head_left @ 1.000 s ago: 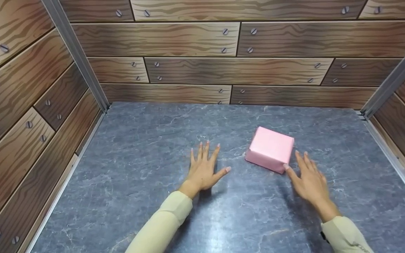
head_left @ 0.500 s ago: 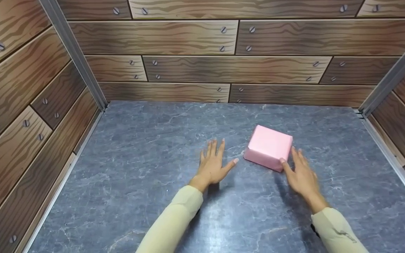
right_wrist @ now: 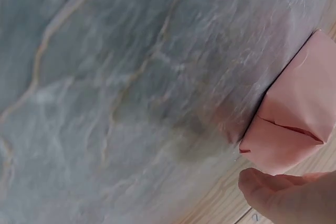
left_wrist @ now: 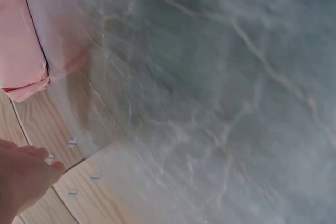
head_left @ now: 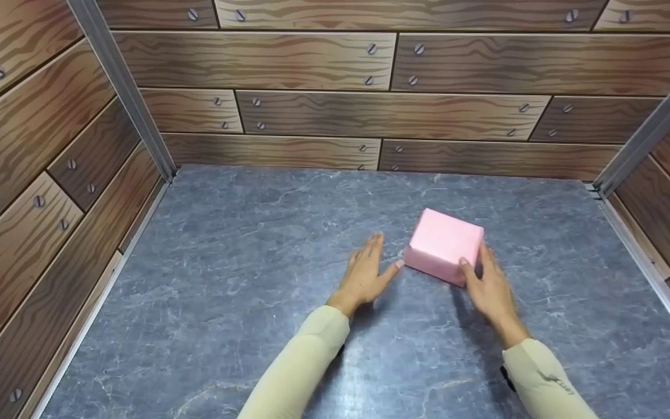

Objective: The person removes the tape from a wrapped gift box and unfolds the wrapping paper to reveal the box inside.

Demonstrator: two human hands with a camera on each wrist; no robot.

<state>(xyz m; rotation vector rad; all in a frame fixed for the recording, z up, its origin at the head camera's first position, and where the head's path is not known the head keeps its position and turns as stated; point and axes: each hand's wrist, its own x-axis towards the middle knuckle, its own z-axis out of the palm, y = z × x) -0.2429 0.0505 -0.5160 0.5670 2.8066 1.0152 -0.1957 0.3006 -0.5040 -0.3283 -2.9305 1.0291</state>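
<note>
Box (head_left: 445, 237) on the surface (head_left: 253, 233), pink, right of centre, set askew; at its left, the left hand (head_left: 365, 278), fingers straight, thumb stretched out with its tip just beside the near left corner; at its right, the right hand (head_left: 491, 288), fingers extended along that side, thumb over the near face, cannot tell whether pressing or just clear; behind, a plank-patterned wall (head_left: 312, 110); nearer, two pale sleeves (head_left: 300, 361)
</note>
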